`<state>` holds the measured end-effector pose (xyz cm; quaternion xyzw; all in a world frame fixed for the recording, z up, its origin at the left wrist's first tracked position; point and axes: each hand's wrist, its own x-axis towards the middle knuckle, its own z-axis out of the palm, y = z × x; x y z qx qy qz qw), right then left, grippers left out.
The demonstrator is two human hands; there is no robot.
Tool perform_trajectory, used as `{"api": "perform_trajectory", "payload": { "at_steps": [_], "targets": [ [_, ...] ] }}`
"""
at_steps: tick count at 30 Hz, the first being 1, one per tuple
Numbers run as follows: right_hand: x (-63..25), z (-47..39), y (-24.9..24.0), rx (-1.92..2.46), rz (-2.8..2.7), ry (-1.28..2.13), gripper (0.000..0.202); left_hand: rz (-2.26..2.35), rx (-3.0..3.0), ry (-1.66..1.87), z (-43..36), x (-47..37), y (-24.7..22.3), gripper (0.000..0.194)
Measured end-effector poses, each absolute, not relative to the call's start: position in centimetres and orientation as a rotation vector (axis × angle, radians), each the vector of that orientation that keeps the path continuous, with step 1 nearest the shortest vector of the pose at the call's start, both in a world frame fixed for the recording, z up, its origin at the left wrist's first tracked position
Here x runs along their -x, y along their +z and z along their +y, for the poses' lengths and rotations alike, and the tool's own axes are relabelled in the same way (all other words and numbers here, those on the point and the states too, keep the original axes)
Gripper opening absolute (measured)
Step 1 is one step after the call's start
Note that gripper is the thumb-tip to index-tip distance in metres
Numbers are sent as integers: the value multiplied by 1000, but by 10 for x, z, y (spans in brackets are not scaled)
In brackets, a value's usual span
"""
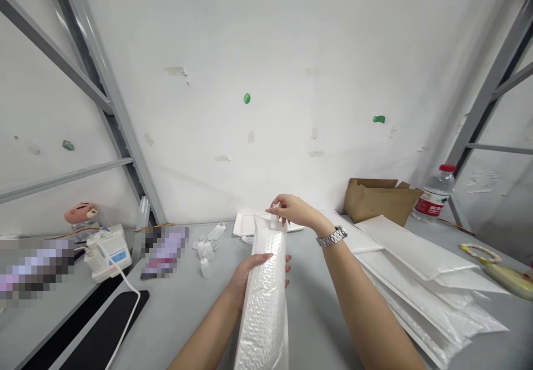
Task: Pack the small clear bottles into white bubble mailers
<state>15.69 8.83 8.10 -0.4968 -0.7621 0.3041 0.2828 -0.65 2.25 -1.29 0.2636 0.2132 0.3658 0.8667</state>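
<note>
A white bubble mailer (263, 292) stands in front of me, its top end pointing toward the wall. My left hand (249, 273) wraps around its middle, thumb on the front and fingertips showing at the right edge. Above the mailer's top end, my right hand (289, 209) is bent down in a pinch on a small whitish plastic item (275, 218), partly hidden by the fingers. Whether that item is inside the mailer's mouth I cannot tell. Left of the mailer lie several small white plastic pieces (205, 250), one like a tiny bottle. Behind it rests a flat white tray-like piece (244, 224).
More white bubble mailers (420, 270) are piled at right. Behind them stand an open cardboard box (377, 200) and a red-capped water bottle (435, 195). A power strip (109, 253) with a white cable, a blurred purple object (166, 251) and a black mat (104, 331) lie left.
</note>
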Motion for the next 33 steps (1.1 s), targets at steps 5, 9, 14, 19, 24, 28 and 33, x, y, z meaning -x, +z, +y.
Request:
{"api": "perform_trajectory", "payload": {
  "at_steps": [5,9,14,19,24,28,33],
  "targets": [
    [-159,92,81,1251,-1839,765,28,439,-555,772,24,8,-14,32],
    [-163,91,84,1226,-1800,773,28,448,-552,781,22,8,-12,32],
    [-162,89,84,1246,-1791,799,30,437,-555,769,21,8,-11,31],
    [-159,82,84,1264,-1977,875,30,429,-551,746,21,8,-12,31],
    [-155,77,88,1202,-2094,826,26,468,-539,776,20,6,-12,30],
    [-154,77,88,1219,-2079,847,28,483,-545,797,20,7,-11,32],
    [-153,76,86,1292,-2270,899,28,452,-569,770,21,8,-11,37]
  ]
}}
